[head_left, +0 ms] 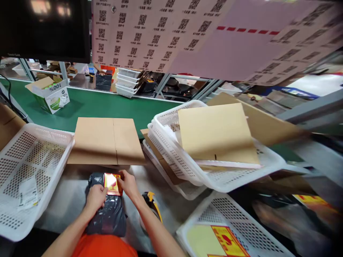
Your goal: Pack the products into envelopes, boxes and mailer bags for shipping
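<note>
A dark plastic-wrapped parcel (pixel 108 217) lies on the grey work surface in front of me. On its upper part is a red and yellow label (pixel 112 184) with a glass symbol. My left hand (pixel 95 197) is closed at the label's left edge, thumb and fingers together. At the label's upper right edge, my right hand (pixel 128 184) pinches the corner between thumb and finger. Just right of the parcel, partly behind my right forearm, sits a black and yellow tape dispenser (pixel 152 203).
A white basket (pixel 60 171) with a paper slip stands at left. Behind the parcel is a cardboard box (pixel 102 141). Stacked white baskets (pixel 174 153) with cardboard are at right, above another basket (pixel 249 228) holding labels. A green conveyor (pixel 107 103) runs behind.
</note>
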Demonstrator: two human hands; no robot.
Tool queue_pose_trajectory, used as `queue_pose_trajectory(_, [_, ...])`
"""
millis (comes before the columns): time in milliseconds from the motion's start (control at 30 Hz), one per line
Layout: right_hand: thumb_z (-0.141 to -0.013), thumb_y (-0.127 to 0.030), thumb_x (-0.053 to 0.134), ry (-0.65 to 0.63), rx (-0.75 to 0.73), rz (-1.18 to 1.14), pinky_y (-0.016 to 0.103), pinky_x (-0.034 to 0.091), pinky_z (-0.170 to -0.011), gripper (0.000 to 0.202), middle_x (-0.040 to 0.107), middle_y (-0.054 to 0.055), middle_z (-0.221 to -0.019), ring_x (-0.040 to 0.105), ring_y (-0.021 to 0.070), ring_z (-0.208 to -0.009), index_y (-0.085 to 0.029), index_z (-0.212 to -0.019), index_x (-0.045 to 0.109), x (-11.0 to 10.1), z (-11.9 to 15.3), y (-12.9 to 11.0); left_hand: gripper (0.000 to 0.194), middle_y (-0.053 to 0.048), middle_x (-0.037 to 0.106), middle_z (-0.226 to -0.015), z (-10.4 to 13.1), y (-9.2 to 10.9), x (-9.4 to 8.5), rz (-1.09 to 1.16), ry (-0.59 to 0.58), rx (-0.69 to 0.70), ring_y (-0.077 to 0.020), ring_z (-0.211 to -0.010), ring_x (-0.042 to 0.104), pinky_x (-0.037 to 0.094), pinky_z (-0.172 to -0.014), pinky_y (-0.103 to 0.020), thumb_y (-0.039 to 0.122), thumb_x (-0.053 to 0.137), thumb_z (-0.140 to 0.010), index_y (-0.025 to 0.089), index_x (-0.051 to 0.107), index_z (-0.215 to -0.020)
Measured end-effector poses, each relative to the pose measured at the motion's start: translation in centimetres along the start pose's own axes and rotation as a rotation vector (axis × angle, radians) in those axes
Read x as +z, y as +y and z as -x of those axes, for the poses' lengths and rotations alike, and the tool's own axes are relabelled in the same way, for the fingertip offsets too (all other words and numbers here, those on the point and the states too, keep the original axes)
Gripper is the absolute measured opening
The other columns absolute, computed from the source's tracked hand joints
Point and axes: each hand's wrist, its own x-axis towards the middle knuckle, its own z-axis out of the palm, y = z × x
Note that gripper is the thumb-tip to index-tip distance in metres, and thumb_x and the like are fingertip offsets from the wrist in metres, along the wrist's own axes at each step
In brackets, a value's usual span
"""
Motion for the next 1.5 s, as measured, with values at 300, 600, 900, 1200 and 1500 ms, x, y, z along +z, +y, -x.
queue_pose_trajectory(300, [-0.09,-0.014,0.062,-0.025,-0.017,0.133,0.029,0.052,-0.087,0.034,0.082,0.01,-0.106,0.077,0.0235,-0.1,-0.018,-0.122,0.07,0.1,-0.2,-0.7,0.04,-0.003,0.069,-0.055,-0.2,0.6,-0.1,-0.013,-0.009,-0.03,-0.0158,-0.042,0.063,0.046,-0.056,-0.026,0.036,0.055,-0.097,0.021,0.058,-0.06])
queue_pose_trajectory(600, [-0.094,-0.009,0.056,-0.022,0.002,0.339,0.029,0.044,-0.078,0.018,0.079,0.013,-0.104,0.073,0.023,-0.094,-0.017,-0.104,0.067,0.7,0.8,-3.0,0.036,-0.019,0.08,-0.079,0.1,2.2,-0.6,-0.234,0.019,-0.039,-0.0275,-0.072,0.079,0.054,-0.069,-0.032,0.034,0.054,-0.099,0.014,0.075,-0.078])
queue_pose_trajectory(900, [-0.094,-0.014,0.06,0.199,-0.053,0.49,0.054,0.043,-0.113,0.039,0.055,0.027,-0.154,0.05,0.0412,-0.145,-0.013,-0.132,0.067,1.1,2.6,-3.6,0.03,-0.026,0.08,-0.11,2.1,0.3,-4.0,-0.511,0.064,-0.03,-0.0434,-0.109,0.076,0.054,-0.083,-0.043,0.042,0.064,-0.094,0.015,0.078,-0.098])
queue_pose_trajectory(1200, [-0.106,-0.037,0.04,-0.12,-0.449,0.506,0.058,0.034,-0.123,0.058,0.055,0.019,-0.16,0.047,0.0394,-0.148,-0.012,-0.157,0.052,4.5,0.2,-0.8,0.022,-0.01,0.083,-0.102,9.8,-2.6,-5.5,-0.264,-0.073,0.234,-0.0266,-0.097,0.075,0.052,-0.086,-0.032,0.025,0.059,-0.094,0.021,0.08,-0.098])
queue_pose_trajectory(1500, [-0.102,-0.044,0.047,0.168,-0.441,0.528,0.065,0.034,-0.121,0.063,0.05,0.026,-0.162,0.038,0.0486,-0.154,-0.008,-0.152,0.058,8.2,1.4,0.5,0.039,-0.011,0.081,-0.111,13.3,-5.0,-26.0,-0.3,0.411,0.17,-0.0251,-0.106,0.073,0.054,-0.097,-0.033,0.038,0.043,-0.104,0.02,0.076,-0.117])
